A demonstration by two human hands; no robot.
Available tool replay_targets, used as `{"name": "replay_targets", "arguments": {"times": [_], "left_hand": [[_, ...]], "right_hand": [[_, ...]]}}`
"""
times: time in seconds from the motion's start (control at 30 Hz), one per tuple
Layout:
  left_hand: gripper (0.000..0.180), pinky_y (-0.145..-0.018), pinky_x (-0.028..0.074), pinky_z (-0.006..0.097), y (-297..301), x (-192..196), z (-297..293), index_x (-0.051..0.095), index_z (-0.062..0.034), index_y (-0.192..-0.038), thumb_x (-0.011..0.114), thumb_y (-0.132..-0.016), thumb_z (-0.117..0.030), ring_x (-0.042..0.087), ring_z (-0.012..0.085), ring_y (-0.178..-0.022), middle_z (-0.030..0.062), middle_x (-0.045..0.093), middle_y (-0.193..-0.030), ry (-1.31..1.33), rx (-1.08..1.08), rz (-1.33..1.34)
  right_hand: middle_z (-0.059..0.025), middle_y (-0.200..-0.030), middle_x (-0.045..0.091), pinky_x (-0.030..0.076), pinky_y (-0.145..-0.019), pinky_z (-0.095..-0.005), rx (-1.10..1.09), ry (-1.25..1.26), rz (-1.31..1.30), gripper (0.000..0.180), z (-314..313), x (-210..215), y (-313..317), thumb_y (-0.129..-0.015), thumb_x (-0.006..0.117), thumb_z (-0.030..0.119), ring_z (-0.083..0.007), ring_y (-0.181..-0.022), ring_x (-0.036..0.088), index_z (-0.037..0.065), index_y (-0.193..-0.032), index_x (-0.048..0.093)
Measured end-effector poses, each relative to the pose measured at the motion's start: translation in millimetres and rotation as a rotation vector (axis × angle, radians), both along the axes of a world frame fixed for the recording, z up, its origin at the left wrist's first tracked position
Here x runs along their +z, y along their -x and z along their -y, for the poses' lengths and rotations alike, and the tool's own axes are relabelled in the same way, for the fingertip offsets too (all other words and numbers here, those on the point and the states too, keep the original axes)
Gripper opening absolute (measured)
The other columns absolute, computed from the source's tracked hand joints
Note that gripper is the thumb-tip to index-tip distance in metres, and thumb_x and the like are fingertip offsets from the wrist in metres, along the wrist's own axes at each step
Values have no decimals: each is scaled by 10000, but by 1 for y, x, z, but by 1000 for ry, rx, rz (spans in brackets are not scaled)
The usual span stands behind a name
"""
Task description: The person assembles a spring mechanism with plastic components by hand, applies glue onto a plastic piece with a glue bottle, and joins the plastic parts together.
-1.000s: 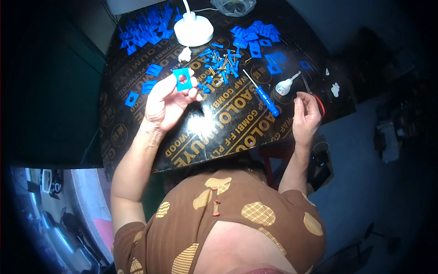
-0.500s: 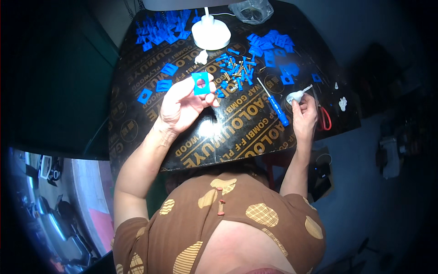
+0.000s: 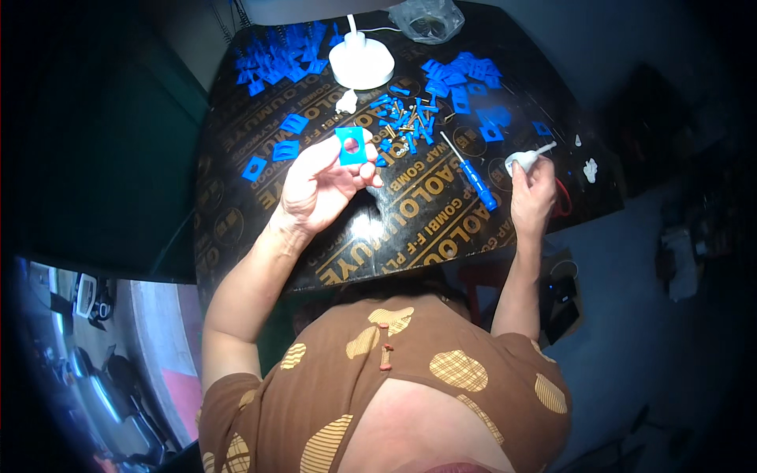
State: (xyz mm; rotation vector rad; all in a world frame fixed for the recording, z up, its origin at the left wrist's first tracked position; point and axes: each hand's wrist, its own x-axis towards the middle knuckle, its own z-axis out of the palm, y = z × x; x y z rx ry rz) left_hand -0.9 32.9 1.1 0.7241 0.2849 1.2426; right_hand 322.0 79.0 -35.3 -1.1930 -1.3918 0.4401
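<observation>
Between the thumb and fingers of my left hand is a flat blue plastic plate with a round hole in it, held up above the table. My right hand is closed round a small white squeeze bottle, whose narrow nozzle points up to the right. A screwdriver with a blue handle lies between the two hands. Beyond my left fingers, several blue-ended pieces with metal shafts lie in a loose heap. Close by my right hand, a red loop handle shows, partly hidden.
A lit white lamp stands at the back of the dark printed table. Blue parts crowd the far left; blue plates pile at right. A few plates lie near my left hand. A clear plastic bag sits behind.
My right hand has moved slightly right with the white bottle, now covering more of the red handle. My left hand still holds the blue plate, almost unmoved. The whole view has shifted a little.
</observation>
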Motion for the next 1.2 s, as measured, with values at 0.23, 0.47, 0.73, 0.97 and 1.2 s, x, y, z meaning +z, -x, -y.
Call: {"name": "replay_targets", "arguments": {"times": [0.23,0.47,0.73,0.97,1.2], "left_hand": [[448,-864,490,440,-18,-4,42,522,7,-1259,512,-982,-345,606,237,-874,156,621,-1103,63,-15,130],[476,-772,501,433,-30,-29,73,517,0,-1260,513,-987,-389,599,210,-752,165,638,-1076,100,-76,302],[437,-752,483,443,-34,-46,83,530,-48,-1239,503,-992,-406,579,215,-766,169,620,-1080,117,-45,409],[427,-768,480,428,-33,-48,87,510,-15,-1242,528,-974,-347,585,228,-834,159,582,-1098,163,65,386],[384,-761,469,425,-32,-53,88,530,-40,-1221,563,-958,-319,573,229,-848,158,579,-1112,160,38,429]], "right_hand": [[-97,-1049,658,508,-831,-277,368,-4,-157,196,45,25,42,-947,569,-16,-137,-934,641,-7,-1139,534],[-137,-1032,672,548,-680,-258,645,170,-335,281,69,11,83,-983,551,47,-158,-802,675,-9,-1251,491],[-74,-1014,667,506,-671,-206,738,188,-394,339,82,-2,95,-967,618,96,-79,-762,610,7,-1281,527],[-80,-946,664,504,-654,-202,761,271,-426,251,81,0,96,-974,620,144,-74,-733,602,-10,-1157,544],[-127,-922,662,525,-628,-221,826,384,-482,288,81,0,99,-995,582,168,-115,-703,638,-30,-1182,486]]}}
